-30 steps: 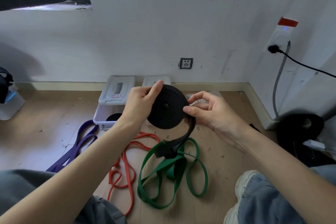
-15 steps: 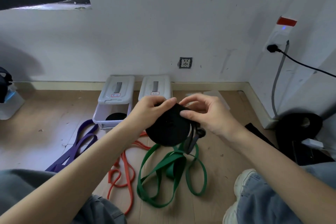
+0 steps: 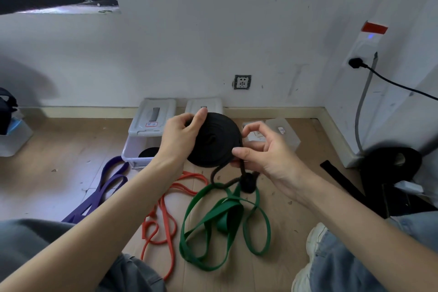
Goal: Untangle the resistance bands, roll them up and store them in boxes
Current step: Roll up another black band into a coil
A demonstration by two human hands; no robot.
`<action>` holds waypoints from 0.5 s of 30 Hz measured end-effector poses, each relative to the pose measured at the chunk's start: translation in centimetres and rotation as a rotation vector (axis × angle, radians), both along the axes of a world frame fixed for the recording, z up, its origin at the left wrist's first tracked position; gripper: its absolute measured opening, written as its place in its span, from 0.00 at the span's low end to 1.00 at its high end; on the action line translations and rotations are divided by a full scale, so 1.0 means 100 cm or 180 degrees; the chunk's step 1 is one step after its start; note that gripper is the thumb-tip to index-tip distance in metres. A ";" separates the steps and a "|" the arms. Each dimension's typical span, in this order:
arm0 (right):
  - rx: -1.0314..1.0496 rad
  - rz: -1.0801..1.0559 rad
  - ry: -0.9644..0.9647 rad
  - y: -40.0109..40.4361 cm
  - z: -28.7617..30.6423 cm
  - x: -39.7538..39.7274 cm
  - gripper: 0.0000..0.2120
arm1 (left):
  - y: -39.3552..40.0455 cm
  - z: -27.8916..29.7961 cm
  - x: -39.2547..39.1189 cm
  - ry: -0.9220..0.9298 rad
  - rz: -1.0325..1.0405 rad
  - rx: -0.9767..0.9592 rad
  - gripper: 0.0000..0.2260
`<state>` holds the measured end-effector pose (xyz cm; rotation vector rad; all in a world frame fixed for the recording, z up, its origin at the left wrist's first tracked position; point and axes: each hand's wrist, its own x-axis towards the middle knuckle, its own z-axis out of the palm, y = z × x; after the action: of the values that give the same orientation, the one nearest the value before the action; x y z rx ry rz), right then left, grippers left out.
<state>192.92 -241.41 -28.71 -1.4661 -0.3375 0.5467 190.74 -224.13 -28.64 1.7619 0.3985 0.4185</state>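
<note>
I hold the black band roll (image 3: 214, 140) in the air in front of me, above the floor (image 3: 59, 185) and between my two hands. My left hand (image 3: 180, 140) grips the roll from its left side: the thumb lies over the upper front edge and the other fingers are curled behind it, where I cannot see them. My right hand (image 3: 265, 152) is at the lower right edge of the roll; its thumb and first finger pinch the loose tail (image 3: 221, 174) just where this leaves the coil, and the other fingers are bent and free. The flat round face of the roll looks toward me, a little tilted, so its axis points about from me to the wall (image 3: 237, 31). The tail hangs down from the pinch, curves to the left and then to the right, and ends in a small dark lump that is blurred. Under it, on the floor, lies the green band (image 3: 225, 216) in loose loops, its long side running from me toward the wall. The orange band (image 3: 163, 216) is just left of it, and the purple band (image 3: 104, 189) more to the left, partly hidden by my left arm. Behind my left hand stands an open box (image 3: 135, 152) with a dark roll inside, half covered by my wrist. Its lid (image 3: 154, 117) leans behind it. A second lid (image 3: 203, 105) is mostly hidden by the roll.
</note>
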 end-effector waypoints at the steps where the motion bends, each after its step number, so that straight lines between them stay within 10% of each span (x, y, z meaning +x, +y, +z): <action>1: -0.0038 -0.0076 -0.0044 0.000 -0.001 0.001 0.12 | -0.002 -0.002 -0.001 0.0055 -0.0110 -0.0074 0.19; 9: -0.0750 -0.0156 -0.1074 -0.008 0.010 0.012 0.10 | 0.004 0.006 -0.010 0.0649 -0.1487 0.0019 0.11; 15: -0.0685 0.0091 -0.1088 -0.005 0.009 0.013 0.14 | -0.002 0.001 -0.008 0.0236 -0.0770 -0.0958 0.09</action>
<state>194.19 -241.93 -27.78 -1.7692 -0.5828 0.3609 189.98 -224.29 -28.54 1.5112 0.2794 0.1134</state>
